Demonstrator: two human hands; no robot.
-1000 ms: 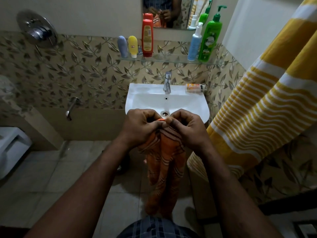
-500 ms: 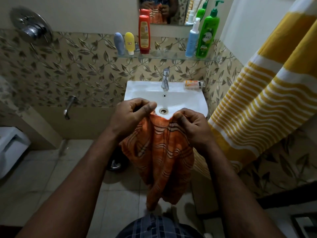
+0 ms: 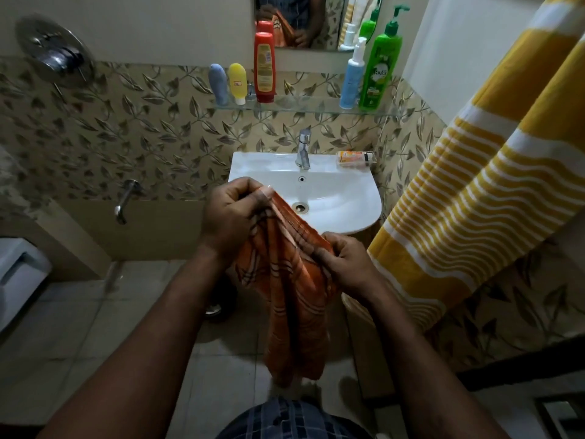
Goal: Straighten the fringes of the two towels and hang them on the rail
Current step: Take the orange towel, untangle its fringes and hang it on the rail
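Orange towel (image 3: 292,299) hangs bunched over the floor, its top edge stretched between both hands. Right hand (image 3: 346,264), lower and nearer, pinches one end; left hand (image 3: 229,218), higher, pinches the other in front of the sink (image 3: 345,198). Yellow towel (image 3: 474,198) hangs at right. Bottles stand on the shelf (image 3: 304,104) beyond.

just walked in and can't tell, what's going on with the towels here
A person stands at the sink with an orange striped towel in both hands. The left hand pinches its top edge up high and the right hand grips the same edge lower down, so the rest hangs toward the floor. A yellow and white striped towel already hangs on the right.
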